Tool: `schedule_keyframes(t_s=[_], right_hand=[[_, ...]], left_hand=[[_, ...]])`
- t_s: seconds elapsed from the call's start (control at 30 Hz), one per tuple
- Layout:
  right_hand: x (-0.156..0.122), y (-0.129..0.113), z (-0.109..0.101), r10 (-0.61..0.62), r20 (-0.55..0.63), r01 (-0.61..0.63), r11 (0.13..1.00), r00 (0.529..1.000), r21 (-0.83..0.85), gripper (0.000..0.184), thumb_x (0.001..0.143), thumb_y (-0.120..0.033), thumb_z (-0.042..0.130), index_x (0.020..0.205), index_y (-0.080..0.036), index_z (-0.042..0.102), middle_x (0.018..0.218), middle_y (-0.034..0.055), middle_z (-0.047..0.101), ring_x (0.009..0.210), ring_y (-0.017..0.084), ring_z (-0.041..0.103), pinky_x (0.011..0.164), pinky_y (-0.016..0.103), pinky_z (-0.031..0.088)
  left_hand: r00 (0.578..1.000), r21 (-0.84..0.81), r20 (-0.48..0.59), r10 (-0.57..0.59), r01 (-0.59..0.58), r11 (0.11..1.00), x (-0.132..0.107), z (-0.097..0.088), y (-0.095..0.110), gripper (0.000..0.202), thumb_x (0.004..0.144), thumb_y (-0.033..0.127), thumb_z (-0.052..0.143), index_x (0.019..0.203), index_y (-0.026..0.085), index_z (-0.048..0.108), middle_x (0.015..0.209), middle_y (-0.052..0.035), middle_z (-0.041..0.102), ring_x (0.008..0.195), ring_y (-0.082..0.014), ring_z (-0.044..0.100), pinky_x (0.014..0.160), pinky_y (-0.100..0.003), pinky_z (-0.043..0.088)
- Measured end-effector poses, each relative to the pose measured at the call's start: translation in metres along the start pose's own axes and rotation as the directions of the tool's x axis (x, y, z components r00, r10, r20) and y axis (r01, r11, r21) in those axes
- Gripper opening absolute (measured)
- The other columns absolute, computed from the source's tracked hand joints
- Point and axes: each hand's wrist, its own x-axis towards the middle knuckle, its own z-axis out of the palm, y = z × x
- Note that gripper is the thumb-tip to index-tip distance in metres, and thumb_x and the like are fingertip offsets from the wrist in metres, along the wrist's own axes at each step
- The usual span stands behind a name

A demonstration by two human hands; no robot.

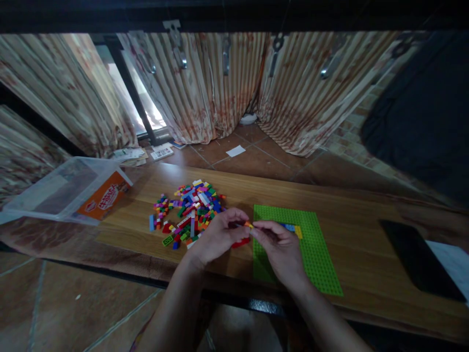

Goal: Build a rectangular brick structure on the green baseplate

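My left hand [220,235] and my right hand [281,250] meet fingertip to fingertip. Pinched between them is a small orange-yellow toy brick [249,225], partly covered by the fingers. Under my right hand lies a green studded baseplate [319,266]. A blue brick [289,227] and a yellow brick [298,232] sit on it, partly hidden behind that hand. Beside my left hand a red brick [241,242] shows below the fingers. To the left spreads a loose pile of many-coloured bricks [200,200].
A clear plastic box [54,215] with an orange label stands at the wooden table's [362,244] left end. At the right lie a black flat object [417,259] and white paper [450,264]. Curtains [205,93] hang beyond the table, with papers on the tiled floor.
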Motion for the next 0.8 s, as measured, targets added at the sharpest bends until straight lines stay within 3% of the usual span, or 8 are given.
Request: schedule_keyframes(t_s=[0.13, 0.23, 0.43, 0.8], right_hand=[[0.0, -0.002, -0.004, -0.027, -0.003, 0.027, 0.999, 1.0, 0.02, 0.022, 0.072, -0.031, 0.074, 0.092, -0.022, 0.07, 0.081, -0.0003, 0.069, 0.074, 0.013, 0.062, 0.069, 0.027, 0.052], [0.001, -0.004, -0.003, -0.011, -0.002, 0.012, 0.998, 1.0, 0.068, 0.025, 0.07, -0.032, 0.077, 0.091, -0.022, 0.069, 0.08, 0.0001, 0.069, 0.074, 0.014, 0.063, 0.069, 0.028, 0.053], [0.002, -0.007, -0.003, -0.013, -0.005, 0.013, 0.999, 1.0, 0.05, 0.017, 0.07, -0.034, 0.075, 0.08, -0.021, 0.069, 0.074, -0.001, 0.069, 0.069, 0.013, 0.062, 0.066, 0.027, 0.053], [0.002, -0.009, -0.01, -0.05, 0.076, 0.05, 0.999, 0.996, -0.004, 0.009, 0.073, -0.027, 0.074, 0.081, -0.023, 0.072, 0.072, -0.0022, 0.068, 0.067, 0.012, 0.06, 0.064, 0.023, 0.049]], left_hand=[[0.994, -0.037, 0.038, 0.1, -0.099, 0.994, 0.003, 0.003, -0.001, 0.036, 0.073, 0.026, 0.074, 0.105, 0.015, 0.061, 0.092, -0.0043, 0.068, 0.082, -0.0137, 0.062, 0.076, -0.025, 0.047], [0.99, -0.05, 0.038, 0.133, -0.131, 0.99, 0.004, 0.006, -0.002, 0.026, 0.074, 0.026, 0.073, 0.095, 0.014, 0.063, 0.089, -0.0036, 0.066, 0.081, -0.0136, 0.061, 0.076, -0.025, 0.046], [0.987, 0.034, 0.061, 0.148, -0.15, 0.988, 0.003, 0.007, -0.003, 0.021, 0.078, 0.029, 0.069, 0.092, 0.015, 0.06, 0.083, -0.0011, 0.062, 0.074, -0.0114, 0.055, 0.069, -0.023, 0.043], [0.987, 0.073, 0.066, 0.145, -0.15, 0.986, -0.001, 0.01, -0.001, 0.018, 0.079, 0.024, 0.066, 0.091, 0.013, 0.059, 0.079, -0.0008, 0.059, 0.071, -0.0106, 0.051, 0.065, -0.022, 0.04]])
